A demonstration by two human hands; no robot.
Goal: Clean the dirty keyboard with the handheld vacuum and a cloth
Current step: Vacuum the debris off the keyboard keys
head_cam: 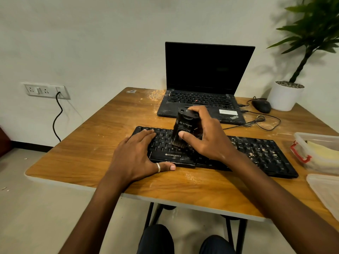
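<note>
Table [88,143] | vacuum [183,125] on keyboard [256,153] | laptop [207,70] behind | mouse [261,105], plant [311,33] right

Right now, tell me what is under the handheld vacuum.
The handheld vacuum stands brush-down on the keyboard. Keys right beneath the brush are covered, so crumbs there cannot be seen.

Off-white wall [91,33] is evenly lit. Wood-grain bench [102,125], pale-edged, is carried on black metal legs [150,213]. Pale floor [27,208] is bordered by dark skirting [31,146]. A socket panel [45,90] is mounted low on the wall, with a black cable [57,116] plugged in. A white-potted plant [286,96] is set on the bench's far right corner.
</note>
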